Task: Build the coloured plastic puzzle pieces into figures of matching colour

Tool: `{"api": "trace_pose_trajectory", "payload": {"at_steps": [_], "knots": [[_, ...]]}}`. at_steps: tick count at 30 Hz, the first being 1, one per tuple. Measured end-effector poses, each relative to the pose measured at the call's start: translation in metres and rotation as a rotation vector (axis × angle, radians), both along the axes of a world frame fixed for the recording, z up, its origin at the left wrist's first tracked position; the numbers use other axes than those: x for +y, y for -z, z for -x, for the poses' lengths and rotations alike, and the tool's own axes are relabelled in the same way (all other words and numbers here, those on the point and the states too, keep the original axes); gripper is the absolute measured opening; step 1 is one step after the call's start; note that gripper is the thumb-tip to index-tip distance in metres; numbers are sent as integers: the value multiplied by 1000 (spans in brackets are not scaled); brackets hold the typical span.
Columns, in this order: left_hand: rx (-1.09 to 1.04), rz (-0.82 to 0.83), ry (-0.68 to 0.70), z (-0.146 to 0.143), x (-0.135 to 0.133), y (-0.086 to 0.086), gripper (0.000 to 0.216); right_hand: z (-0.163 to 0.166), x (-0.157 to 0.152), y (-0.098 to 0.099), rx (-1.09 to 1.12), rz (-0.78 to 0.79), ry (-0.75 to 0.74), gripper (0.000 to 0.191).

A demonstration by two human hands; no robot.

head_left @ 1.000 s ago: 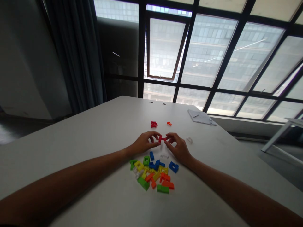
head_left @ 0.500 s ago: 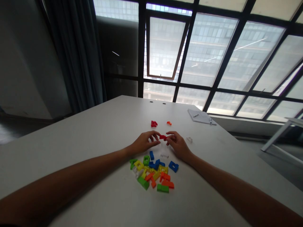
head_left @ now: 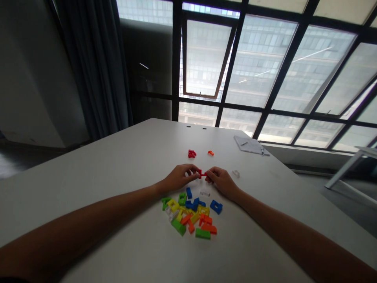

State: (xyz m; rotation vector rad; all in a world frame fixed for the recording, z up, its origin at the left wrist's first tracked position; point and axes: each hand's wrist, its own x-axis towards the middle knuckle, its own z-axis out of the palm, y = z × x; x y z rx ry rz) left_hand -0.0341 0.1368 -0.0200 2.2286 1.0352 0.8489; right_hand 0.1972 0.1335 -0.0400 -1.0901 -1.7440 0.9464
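A small red plastic block piece (head_left: 201, 174) is held above the white table (head_left: 118, 165), pinched between the fingertips of my left hand (head_left: 179, 177) and my right hand (head_left: 222, 182). Just below my hands lies a loose heap of blue, green, yellow, orange and transparent plastic pieces (head_left: 188, 215). A transparent piece (head_left: 204, 193) rests between the heap and my hands. Beyond them are a small red assembly (head_left: 192, 153) and an orange piece (head_left: 210, 153).
A transparent piece (head_left: 235, 173) lies right of my right hand. A notepad (head_left: 250, 145) with a pen sits near the table's far right edge. Large gridded windows stand behind the table, with a dark curtain (head_left: 94, 67) to the left.
Both hands have drawn slightly closer around the red piece, which sits a little lower and has turned slightly. The pieces on the table have not moved.
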Motion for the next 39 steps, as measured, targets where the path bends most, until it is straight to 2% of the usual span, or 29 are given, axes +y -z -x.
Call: {"api": "trace_pose_trajectory", "payload": {"at_steps": [11,16,19,22,26,30,33,39], "knots": [[-26,21,5,0,-1,0,41,0,-1,0,6,-21,-23,32],[-33,-130,-160,4,6,2,39,0,0,2,10,-54,18,34],[114,-280,-279,13,20,0,34,2,-2,2,-49,-101,28,23],[339,-395,-365,26,43,-3,29,4,-7,0,-153,-176,-37,15],[523,-364,-453,35,79,-1,27,4,-13,-5,-285,-254,-143,15],[521,-328,-470,27,107,3,25,1,-14,-9,-302,-236,-152,16],[494,-304,-475,20,118,5,25,1,-13,-9,-275,-197,-139,15],[426,-308,-487,17,106,8,35,-3,-12,-10,-205,-170,-128,14]]}}
